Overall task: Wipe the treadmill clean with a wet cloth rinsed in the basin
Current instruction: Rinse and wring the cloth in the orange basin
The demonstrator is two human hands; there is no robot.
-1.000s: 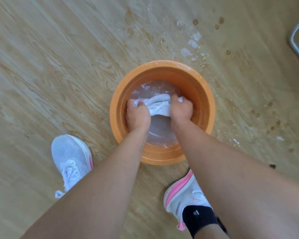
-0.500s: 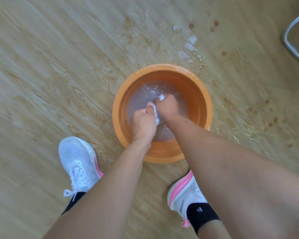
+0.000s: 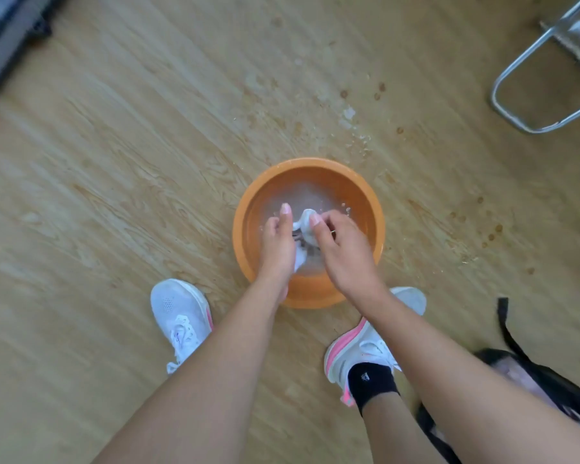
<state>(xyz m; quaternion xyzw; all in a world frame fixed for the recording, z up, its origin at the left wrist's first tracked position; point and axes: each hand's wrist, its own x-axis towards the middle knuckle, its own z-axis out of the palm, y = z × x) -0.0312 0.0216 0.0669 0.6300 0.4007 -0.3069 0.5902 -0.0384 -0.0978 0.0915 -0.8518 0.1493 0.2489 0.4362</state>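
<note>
An orange basin (image 3: 370,202) with water stands on the wooden floor. Over it, my left hand (image 3: 277,244) and my right hand (image 3: 344,252) hold a bunched white cloth (image 3: 304,229) between them. The cloth is squeezed into a tight wad, with a tail hanging down toward the water. Both hands are above the water surface. A dark edge at the far left top, possibly the treadmill (image 3: 0,51), is only partly in view.
My two white-and-pink shoes (image 3: 181,316) stand just in front of the basin. A metal tube frame (image 3: 529,95) rests at the upper right. A black bag (image 3: 549,380) lies at the lower right. Water splashes and brown spots mark the floor beyond the basin.
The hands have lifted out of the water with the cloth wadded between them. The view has pulled back and higher, revealing the frame, bag and dark edge.
</note>
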